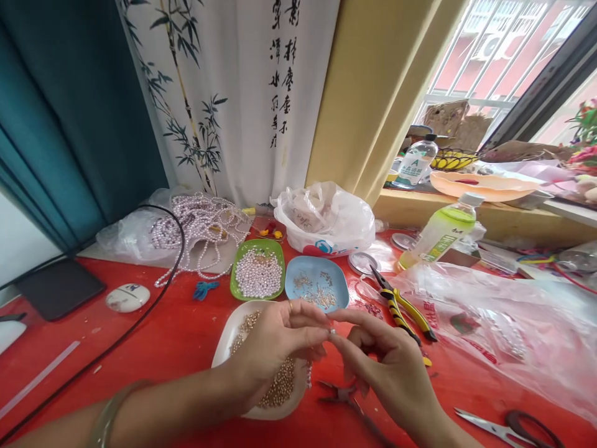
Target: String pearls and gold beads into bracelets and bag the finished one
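Observation:
My left hand (284,342) is closed in a pinch above the white tray, with a short strand of pearl beads (309,373) hanging below its fingers. Fingertips of both hands meet at a tiny pale pearl bead (332,332). My right hand (380,351) pinches at this bead with thumb and forefinger. Any thread or wire there is too fine to make out. Under my left hand, the white tray (224,339) holds gold beads (280,386), partly hidden by the wrist. Dark-jawed pliers (342,393) lie beneath my right hand, their handles partly covered.
Behind the hands stand a green tray (233,283) of pearl beads and a blue tray (342,286) of small metal findings. Yellow-black pliers (401,305), scissors (508,429) and a drink bottle (441,230) are at right. A black cable (153,298) crosses the left.

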`<action>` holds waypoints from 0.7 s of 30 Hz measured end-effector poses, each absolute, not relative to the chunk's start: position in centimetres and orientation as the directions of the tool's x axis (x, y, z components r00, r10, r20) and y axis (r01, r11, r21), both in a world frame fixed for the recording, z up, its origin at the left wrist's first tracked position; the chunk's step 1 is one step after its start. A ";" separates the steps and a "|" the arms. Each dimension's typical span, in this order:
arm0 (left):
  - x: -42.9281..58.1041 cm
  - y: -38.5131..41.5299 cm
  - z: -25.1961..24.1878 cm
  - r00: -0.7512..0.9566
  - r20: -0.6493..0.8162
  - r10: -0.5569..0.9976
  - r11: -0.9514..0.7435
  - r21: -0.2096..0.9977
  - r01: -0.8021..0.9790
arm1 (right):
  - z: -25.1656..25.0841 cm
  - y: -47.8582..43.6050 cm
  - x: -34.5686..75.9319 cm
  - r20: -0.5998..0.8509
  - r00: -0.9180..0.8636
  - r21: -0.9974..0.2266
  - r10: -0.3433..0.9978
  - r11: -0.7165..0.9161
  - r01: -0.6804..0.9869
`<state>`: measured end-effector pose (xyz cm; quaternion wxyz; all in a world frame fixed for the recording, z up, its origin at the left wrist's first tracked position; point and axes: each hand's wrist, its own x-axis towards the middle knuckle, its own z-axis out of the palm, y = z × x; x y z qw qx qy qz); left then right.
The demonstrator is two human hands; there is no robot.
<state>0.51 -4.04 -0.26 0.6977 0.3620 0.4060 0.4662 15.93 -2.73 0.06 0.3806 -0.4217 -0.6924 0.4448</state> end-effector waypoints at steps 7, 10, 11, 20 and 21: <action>0.6 -4.2 0.0 0.293 -0.241 0.925 0.337 0.876 -0.345 | 0.2 -2.9 15.9 0.271 -0.366 -0.881 0.890 0.382 0.278; 0.5 -4.3 0.1 0.280 -0.280 0.918 0.366 0.871 -0.329 | 0.5 -2.8 15.8 0.210 -0.445 -0.920 0.871 0.330 0.213; 0.4 -4.3 0.1 0.263 -0.300 0.917 0.377 0.868 -0.324 | 0.7 -2.7 15.9 0.189 -0.473 -0.932 0.861 0.309 0.190; 0.3 -4.1 0.0 0.172 -0.327 0.929 0.352 0.924 -0.148 | 0.0 -1.4 17.4 0.546 -0.637 -0.371 0.544 0.839 0.399; 0.3 -4.0 -0.1 0.174 -0.306 0.936 0.330 0.936 -0.126 | -0.1 -1.3 17.5 0.541 -0.653 -0.330 0.530 0.848 0.415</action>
